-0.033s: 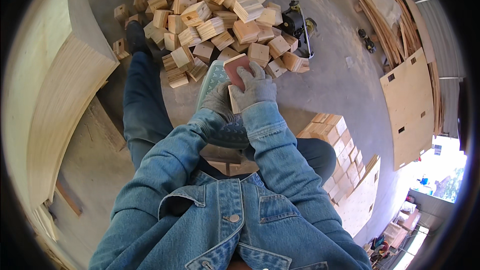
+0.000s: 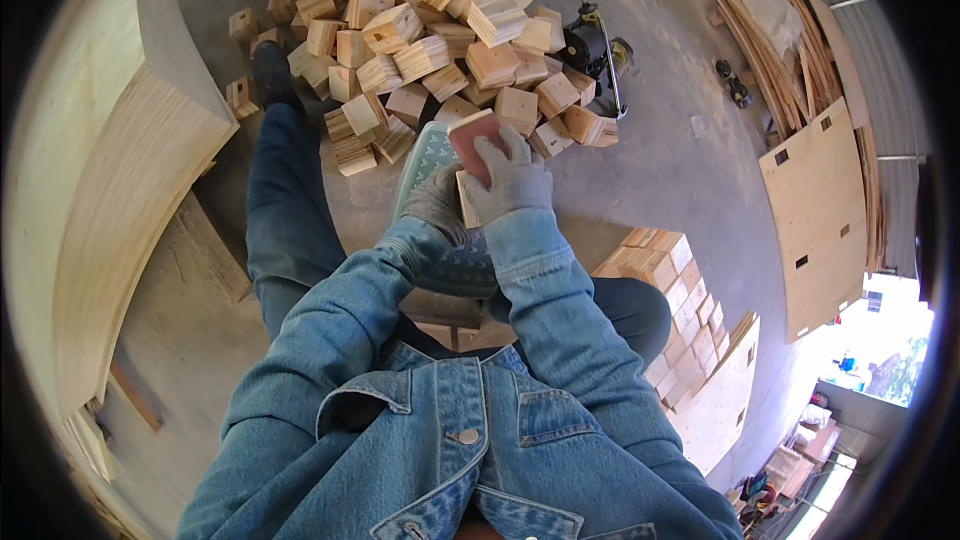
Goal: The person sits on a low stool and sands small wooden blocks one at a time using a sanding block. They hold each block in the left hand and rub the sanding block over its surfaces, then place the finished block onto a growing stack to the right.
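Observation:
My right hand (image 2: 515, 183), in a grey glove, is closed around a flat block with a reddish-brown face (image 2: 470, 143), which looks like a sanding block. Its fingers lie bent across that face. Just beneath it, a pale wooden block (image 2: 466, 202) shows as a narrow edge between my hands. My left hand (image 2: 434, 202), also gloved in grey, grips this wooden block from the left; its fingertips are partly hidden. Both hands are above a teal, patterned surface (image 2: 424, 155) between my legs.
A large heap of wooden blocks (image 2: 420, 55) lies ahead on the floor, with a black power tool (image 2: 590, 45) at its right. Stacked blocks (image 2: 685, 315) stand beside my right knee. Tall plywood sheets (image 2: 140, 170) rise at left; boards with cutouts (image 2: 820, 210) lean at right.
My right hand and the reddish-brown block have shifted very slightly toward me. My left hand looks still.

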`<state>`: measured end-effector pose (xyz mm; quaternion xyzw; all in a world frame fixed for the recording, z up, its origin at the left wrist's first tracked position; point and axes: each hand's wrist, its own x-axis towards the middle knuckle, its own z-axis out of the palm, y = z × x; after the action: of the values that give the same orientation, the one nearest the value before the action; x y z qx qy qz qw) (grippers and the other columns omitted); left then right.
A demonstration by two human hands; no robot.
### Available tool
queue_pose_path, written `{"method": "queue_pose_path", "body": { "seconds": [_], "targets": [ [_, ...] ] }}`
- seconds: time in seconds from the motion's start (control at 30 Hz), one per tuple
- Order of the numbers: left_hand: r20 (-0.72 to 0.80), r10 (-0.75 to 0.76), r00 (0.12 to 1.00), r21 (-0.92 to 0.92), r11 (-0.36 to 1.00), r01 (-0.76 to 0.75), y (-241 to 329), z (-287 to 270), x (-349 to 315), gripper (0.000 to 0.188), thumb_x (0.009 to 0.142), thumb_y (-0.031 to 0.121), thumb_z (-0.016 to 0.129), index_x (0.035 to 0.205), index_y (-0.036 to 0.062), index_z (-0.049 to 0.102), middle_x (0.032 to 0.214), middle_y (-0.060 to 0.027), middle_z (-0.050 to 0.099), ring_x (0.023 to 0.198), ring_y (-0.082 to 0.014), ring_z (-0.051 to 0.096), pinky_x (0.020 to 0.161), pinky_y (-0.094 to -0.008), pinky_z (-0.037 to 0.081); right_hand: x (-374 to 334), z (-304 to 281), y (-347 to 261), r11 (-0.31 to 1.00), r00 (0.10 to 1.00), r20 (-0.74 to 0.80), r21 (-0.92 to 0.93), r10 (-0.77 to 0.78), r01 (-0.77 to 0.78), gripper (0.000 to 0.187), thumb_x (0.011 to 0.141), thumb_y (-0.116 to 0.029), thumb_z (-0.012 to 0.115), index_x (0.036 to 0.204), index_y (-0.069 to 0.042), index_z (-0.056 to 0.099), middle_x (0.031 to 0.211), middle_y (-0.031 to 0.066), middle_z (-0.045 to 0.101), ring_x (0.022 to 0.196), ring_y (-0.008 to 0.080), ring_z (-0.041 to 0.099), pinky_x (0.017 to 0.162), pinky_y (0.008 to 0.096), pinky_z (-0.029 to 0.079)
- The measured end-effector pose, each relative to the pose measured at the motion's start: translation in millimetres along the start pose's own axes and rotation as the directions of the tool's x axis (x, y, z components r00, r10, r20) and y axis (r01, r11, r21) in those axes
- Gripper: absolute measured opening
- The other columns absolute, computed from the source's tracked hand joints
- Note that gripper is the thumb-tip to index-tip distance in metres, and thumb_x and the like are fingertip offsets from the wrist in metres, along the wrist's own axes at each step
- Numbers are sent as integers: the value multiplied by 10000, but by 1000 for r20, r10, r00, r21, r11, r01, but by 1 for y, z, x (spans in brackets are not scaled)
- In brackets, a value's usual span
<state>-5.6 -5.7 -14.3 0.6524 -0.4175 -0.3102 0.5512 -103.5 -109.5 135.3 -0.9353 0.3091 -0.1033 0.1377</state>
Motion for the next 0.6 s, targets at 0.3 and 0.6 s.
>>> {"method": "queue_pose_path", "body": {
  "seconds": [0.3, 0.6],
  "targets": [
    [110, -224, 968, -421, 872, 249, 32, -7, 3, 937, 702, 220, 972, 1474, 94, 455, 1420, -136, 610, 1275, -275, 636, 1116, -385, 517, -117, -19, 18, 991, 990, 64, 62, -122, 118, 629, 784, -369, 848, 1378, -238, 688, 1570, 108, 489, 1260, 418, 567, 1033, 582, 465],
    [36, 2, 999, 214, 977, -10, -7, -8, 0, 1015, 641, 392, 978, 1476, 108, 475, 1379, -190, 600, 1305, -374, 583, 1143, -431, 476, -42, -8, 5, 996, 994, 70, -9, -84, 85, 579, 806, -355, 824, 1357, -230, 694, 1551, 102, 518, 1268, 421, 576, 1030, 573, 485]
  ]
}}
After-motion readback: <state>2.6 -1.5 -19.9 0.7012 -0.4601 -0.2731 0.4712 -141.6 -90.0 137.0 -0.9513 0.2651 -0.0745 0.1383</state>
